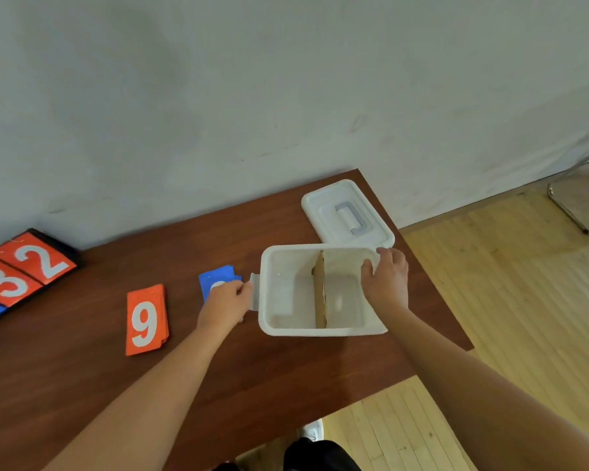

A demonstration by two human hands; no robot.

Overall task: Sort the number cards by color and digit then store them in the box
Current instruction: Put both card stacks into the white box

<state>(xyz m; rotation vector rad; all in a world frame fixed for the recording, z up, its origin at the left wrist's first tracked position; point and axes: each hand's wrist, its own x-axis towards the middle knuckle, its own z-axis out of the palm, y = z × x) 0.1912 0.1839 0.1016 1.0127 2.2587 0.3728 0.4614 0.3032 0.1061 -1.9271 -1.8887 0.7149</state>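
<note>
- Box [320,329]: white matt plastic, gripped at both ends by the fingers [386,256].
- Divider [320,294] between the fingers: brown, probably cardboard.
- Lid [323,202] beyond the fingers: smooth white plastic.
- Table [218,368]: dark, faintly glossy wood grain.

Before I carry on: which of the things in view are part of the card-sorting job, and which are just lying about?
Job: white box with cardboard divider, held by left hand and right hand; lid; orange 9 stack; blue stack; board of number cards.

Lying about: metal stand base on floor.
</note>
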